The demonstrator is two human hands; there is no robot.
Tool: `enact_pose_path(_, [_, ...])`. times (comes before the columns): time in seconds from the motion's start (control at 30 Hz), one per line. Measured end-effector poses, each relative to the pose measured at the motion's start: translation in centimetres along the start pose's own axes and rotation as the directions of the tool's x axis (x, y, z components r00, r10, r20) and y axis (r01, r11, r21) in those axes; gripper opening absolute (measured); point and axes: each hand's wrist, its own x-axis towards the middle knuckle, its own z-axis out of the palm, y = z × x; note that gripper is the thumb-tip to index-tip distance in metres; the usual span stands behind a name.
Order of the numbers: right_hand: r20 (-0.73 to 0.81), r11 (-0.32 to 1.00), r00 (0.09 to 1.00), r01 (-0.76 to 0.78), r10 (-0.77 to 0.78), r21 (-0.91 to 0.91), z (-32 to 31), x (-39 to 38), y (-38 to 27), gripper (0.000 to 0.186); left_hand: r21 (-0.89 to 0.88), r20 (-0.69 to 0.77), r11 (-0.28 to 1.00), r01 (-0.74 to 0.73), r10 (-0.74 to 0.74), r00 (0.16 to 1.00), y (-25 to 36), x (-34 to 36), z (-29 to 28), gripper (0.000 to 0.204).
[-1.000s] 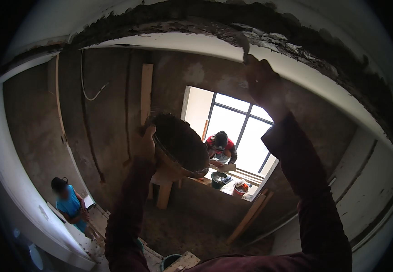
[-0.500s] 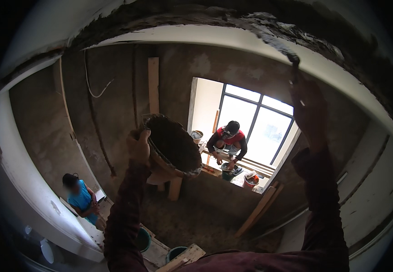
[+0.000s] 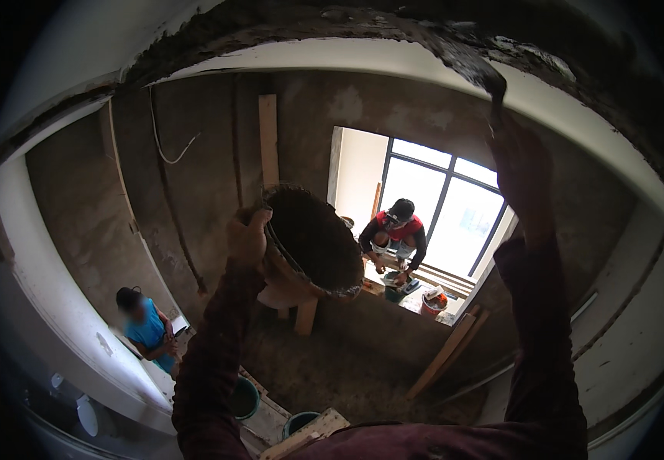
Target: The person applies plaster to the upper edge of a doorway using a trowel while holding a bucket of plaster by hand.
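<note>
My left hand (image 3: 247, 238) grips the rim of a bucket (image 3: 284, 270), its thumb over the edge. The bucket is tilted toward me, and a dark mass that looks like mortar (image 3: 316, 244) shows inside. My right hand (image 3: 525, 165) is raised high and closed round the handle of a trowel (image 3: 476, 70). The trowel's blade lies against the rough dark band of mortar (image 3: 393, 29) overhead, where wet patches shine. Shade hides most of the right hand's fingers.
A person in red and black (image 3: 399, 230) crouches at the window (image 3: 443, 199) beside small buckets (image 3: 434, 301). Another in blue (image 3: 148, 330) stands low at left. Below me are green tubs (image 3: 244, 399) and a plank (image 3: 316, 433). Boards (image 3: 448, 353) lean on the wall.
The trowel's blade has shifted slightly along the overhead band. The bucket sits a little farther right in the picture, still in my left hand. The background has shifted slightly right too.
</note>
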Motion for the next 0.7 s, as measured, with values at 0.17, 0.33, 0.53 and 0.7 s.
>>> enact_pose_path(0.17, [0.214,0.923,0.966,-0.209,0.145,0.322,-1.2,-10.9,-3.3,0.016,0.150,0.001,0.985,-0.089,0.089,0.996,-3.3,-1.4,0.1,0.031])
enact_pose_path(0.33, [0.836,0.937,0.501,-0.125,-0.223,0.325,1.0,-26.8,-11.5,0.032,0.289,0.035,0.956,0.047,-0.060,0.998,-9.4,-7.5,-0.7,0.034])
enact_pose_path(0.53, [0.954,0.898,0.293,-0.400,-0.063,0.182,0.3,-35.6,-16.1,0.032,0.379,0.096,0.907,0.183,-0.235,0.967,-15.1,-17.5,1.0,0.020])
enact_pose_path(0.7, [0.956,0.913,0.290,-0.379,-0.038,0.151,0.7,-39.4,-20.2,0.041,0.531,0.143,0.826,0.188,-0.306,0.941,-16.2,-22.7,1.6,0.017])
